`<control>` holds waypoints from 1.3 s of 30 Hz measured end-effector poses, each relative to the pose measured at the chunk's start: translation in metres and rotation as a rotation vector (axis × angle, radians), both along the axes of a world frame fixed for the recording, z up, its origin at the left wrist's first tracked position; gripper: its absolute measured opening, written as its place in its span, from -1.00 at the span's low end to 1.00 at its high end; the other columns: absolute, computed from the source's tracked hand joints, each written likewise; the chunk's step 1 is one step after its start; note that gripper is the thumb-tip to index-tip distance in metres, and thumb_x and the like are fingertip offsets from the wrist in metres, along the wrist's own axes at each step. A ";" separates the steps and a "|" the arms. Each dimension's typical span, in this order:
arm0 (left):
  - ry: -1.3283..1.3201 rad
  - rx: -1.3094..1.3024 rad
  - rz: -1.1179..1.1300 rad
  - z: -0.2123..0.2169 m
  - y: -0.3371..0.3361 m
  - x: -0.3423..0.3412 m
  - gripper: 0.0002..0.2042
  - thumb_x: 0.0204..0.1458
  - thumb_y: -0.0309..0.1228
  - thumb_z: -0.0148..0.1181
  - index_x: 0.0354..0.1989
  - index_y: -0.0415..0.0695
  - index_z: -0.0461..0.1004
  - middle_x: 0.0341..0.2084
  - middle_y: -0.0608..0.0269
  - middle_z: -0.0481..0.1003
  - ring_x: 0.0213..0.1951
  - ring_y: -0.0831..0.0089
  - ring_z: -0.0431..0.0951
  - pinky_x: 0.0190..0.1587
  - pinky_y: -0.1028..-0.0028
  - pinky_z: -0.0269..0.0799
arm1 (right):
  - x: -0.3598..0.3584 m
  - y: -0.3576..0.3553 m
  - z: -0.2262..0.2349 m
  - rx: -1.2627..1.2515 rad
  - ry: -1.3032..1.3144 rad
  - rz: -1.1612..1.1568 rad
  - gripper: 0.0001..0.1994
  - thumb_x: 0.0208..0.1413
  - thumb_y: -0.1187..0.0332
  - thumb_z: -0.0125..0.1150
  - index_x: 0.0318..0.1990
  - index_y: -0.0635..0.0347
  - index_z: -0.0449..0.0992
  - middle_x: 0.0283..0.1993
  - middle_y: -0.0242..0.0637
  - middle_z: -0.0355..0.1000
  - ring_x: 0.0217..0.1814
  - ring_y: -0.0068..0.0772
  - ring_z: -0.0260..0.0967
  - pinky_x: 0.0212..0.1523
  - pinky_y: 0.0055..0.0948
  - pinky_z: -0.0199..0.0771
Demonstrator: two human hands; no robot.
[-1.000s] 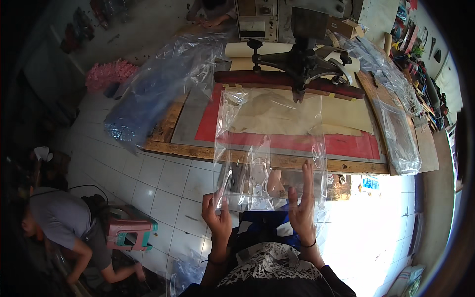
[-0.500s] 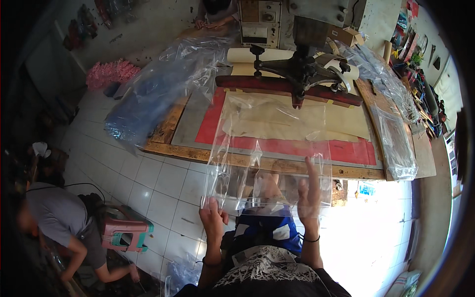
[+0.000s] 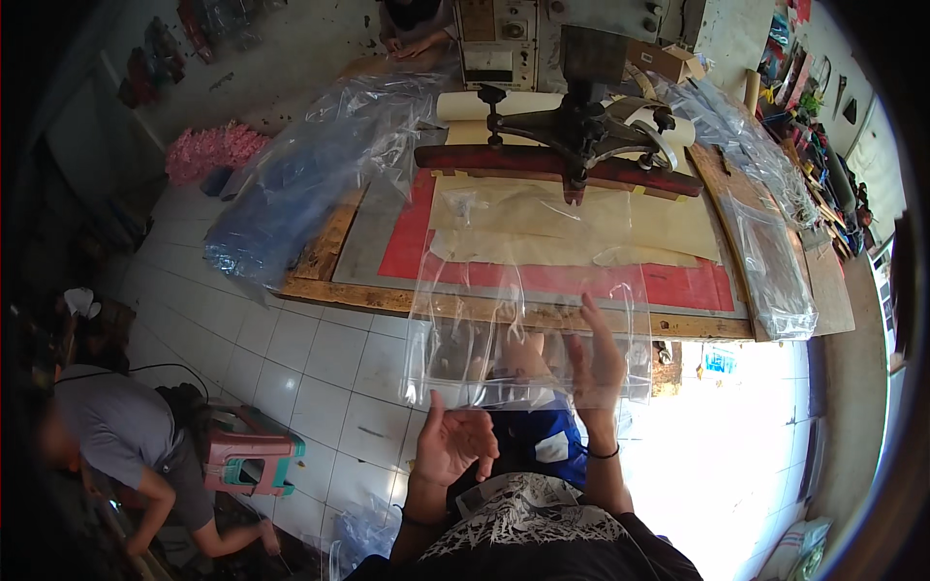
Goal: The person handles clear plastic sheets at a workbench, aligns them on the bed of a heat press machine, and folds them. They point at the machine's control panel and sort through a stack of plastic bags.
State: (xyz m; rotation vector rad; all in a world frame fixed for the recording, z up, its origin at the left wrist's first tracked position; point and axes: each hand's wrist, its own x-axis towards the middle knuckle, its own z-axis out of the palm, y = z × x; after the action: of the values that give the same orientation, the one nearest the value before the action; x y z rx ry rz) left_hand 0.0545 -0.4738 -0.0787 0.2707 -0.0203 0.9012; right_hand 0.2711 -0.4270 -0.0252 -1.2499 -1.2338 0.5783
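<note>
A clear plastic bag (image 3: 528, 320) hangs between me and the wooden table (image 3: 387, 298), its top lying over the red mat (image 3: 678, 286). My right hand (image 3: 596, 363) is up against the bag's lower right part with fingers stretched upward, holding it. Lower down, my left hand (image 3: 455, 443) is open with the palm up and fingers curled, its thumb just under the bag's bottom left edge. Beyond the bag, tan paper sheets (image 3: 581, 228) lie on the mat under a dark iron press (image 3: 572, 145) with a red bar.
Heaps of clear plastic bags lie on the table's left end (image 3: 300, 184) and right side (image 3: 775, 271). A person (image 3: 116, 445) crouches on the tiled floor at lower left by a pink and teal stool (image 3: 252, 455). Another person's hands (image 3: 417, 39) work behind the press.
My left hand has let go of the bag's lower edge and dropped, opening palm up. The bag has moved forward over the table while my right hand stays on it.
</note>
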 end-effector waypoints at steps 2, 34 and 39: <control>0.023 -0.024 0.102 -0.009 -0.003 -0.018 -0.24 0.32 0.11 -0.56 -0.02 -0.41 0.42 -0.34 -0.24 0.57 -0.49 0.12 0.64 -0.55 0.24 0.56 | 0.026 0.000 -0.008 0.072 -0.014 -0.062 -0.64 0.25 0.33 0.09 0.14 0.31 0.42 0.34 0.00 0.25 0.41 0.00 0.16 0.37 -0.11 0.11; 0.995 0.690 1.079 0.044 0.043 0.079 -0.30 0.29 -0.11 -0.09 0.43 -0.27 -0.17 0.39 -0.18 -0.01 0.45 0.06 -0.10 0.44 0.15 -0.30 | 0.003 -0.018 -0.007 0.090 -0.222 0.051 -0.43 0.38 0.05 -0.25 0.38 0.25 0.12 0.44 0.01 0.07 0.50 -0.03 -0.02 0.43 -0.13 -0.04; 1.231 0.620 1.186 0.048 0.053 0.046 -0.37 0.32 -0.09 -0.32 0.40 -0.35 -0.08 0.39 -0.16 0.01 0.43 0.05 -0.04 0.43 0.14 -0.21 | 0.057 -0.008 -0.012 0.019 -0.107 -0.160 -0.45 0.35 0.18 -0.13 0.41 0.21 0.06 0.49 -0.02 -0.03 0.54 -0.04 -0.13 0.45 -0.18 -0.07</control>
State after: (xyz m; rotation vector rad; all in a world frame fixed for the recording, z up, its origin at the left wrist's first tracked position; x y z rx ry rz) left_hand 0.1007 -0.4208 -0.0311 1.4819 1.1196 1.7382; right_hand 0.3281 -0.4348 -0.0374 -1.3631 -1.2112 0.3869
